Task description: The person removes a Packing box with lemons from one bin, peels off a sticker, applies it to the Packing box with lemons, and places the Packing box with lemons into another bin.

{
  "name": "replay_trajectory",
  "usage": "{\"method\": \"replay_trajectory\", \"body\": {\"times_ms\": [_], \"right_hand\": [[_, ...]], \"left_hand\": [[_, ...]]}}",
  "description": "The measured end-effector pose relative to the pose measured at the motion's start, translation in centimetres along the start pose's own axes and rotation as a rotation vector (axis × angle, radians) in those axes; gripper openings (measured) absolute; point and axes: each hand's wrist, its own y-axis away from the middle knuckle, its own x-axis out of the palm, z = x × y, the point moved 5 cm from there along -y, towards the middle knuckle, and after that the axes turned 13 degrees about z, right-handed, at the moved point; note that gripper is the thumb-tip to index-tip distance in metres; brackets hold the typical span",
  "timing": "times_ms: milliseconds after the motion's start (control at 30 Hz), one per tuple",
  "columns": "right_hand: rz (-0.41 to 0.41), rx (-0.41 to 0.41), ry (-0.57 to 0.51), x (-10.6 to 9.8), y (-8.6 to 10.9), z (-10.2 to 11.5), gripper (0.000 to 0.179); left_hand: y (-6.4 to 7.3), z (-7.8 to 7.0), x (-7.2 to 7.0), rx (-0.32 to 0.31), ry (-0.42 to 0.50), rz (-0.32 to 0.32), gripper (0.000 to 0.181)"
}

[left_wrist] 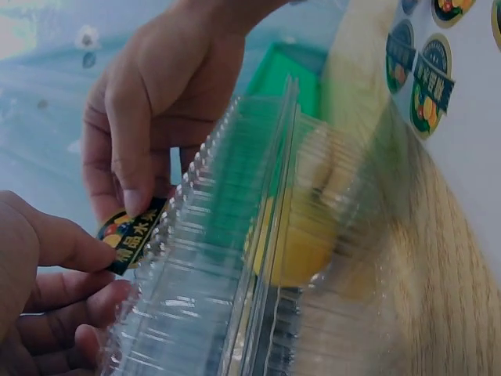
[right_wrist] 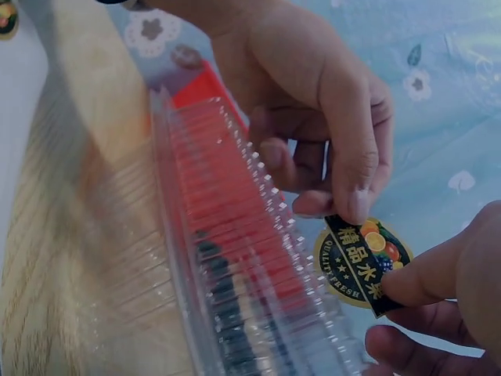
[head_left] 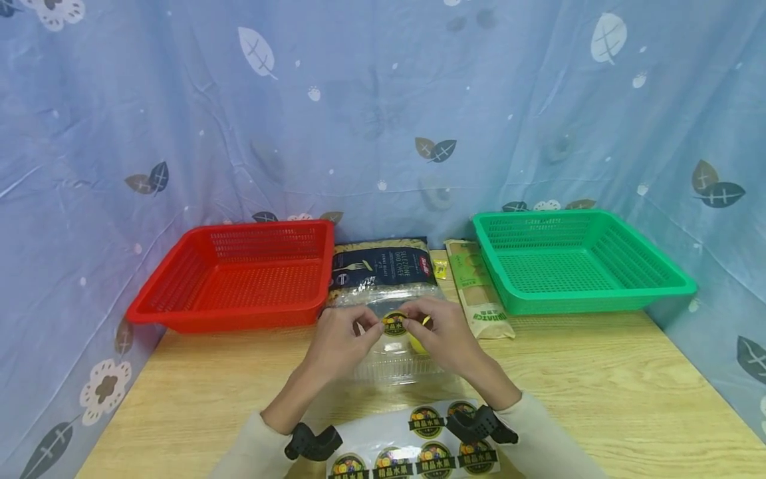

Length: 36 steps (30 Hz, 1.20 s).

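Between both hands is a round black-and-gold fruit sticker (head_left: 394,324), printed with fruit and Chinese characters. My left hand (head_left: 344,336) pinches its left edge between thumb and finger. On the opposite edge, my right hand (head_left: 445,334) pinches it the same way. The right wrist view shows the sticker (right_wrist: 362,262) face on, its dark band stretched from one hand's fingertips to the other's. Below the hands sits a closed clear plastic clamshell box (head_left: 389,369). Through its wall shows a rounded yellow thing (left_wrist: 293,243), partly behind the right hand in the head view.
A white sheet of matching stickers (head_left: 371,436) lies at the near edge. Red basket (head_left: 239,319) stands left, green basket (head_left: 598,303) right. Behind the box are a pasta bag (head_left: 383,266), a small yellow packet (head_left: 439,269) and a green-and-tan package (head_left: 479,289). A blue curtain surrounds the table.
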Motion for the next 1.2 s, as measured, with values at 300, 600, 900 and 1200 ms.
{"method": "replay_trajectory", "body": {"times_ms": [300, 600, 900, 1200], "right_hand": [[-0.001, 0.042, 0.084, 0.5, -0.5, -0.8, 0.014], [0.005, 0.088, 0.173, 1.0, -0.7, -1.1, 0.016], [0.0, 0.094, 0.268, 1.6, -0.8, -0.9, 0.016], [0.003, 0.136, 0.345, 2.0, -0.7, -0.9, 0.019]], "left_hand": [[-0.7, 0.7, 0.3, -0.022, -0.049, 0.028, 0.014], [-1.0, 1.0, 0.8, -0.065, -0.096, 0.051, 0.013], [-1.3, 1.2, 1.1, -0.135, -0.165, 0.052, 0.015], [-1.4, 1.2, 1.1, -0.152, -0.185, 0.06, 0.015]]}}
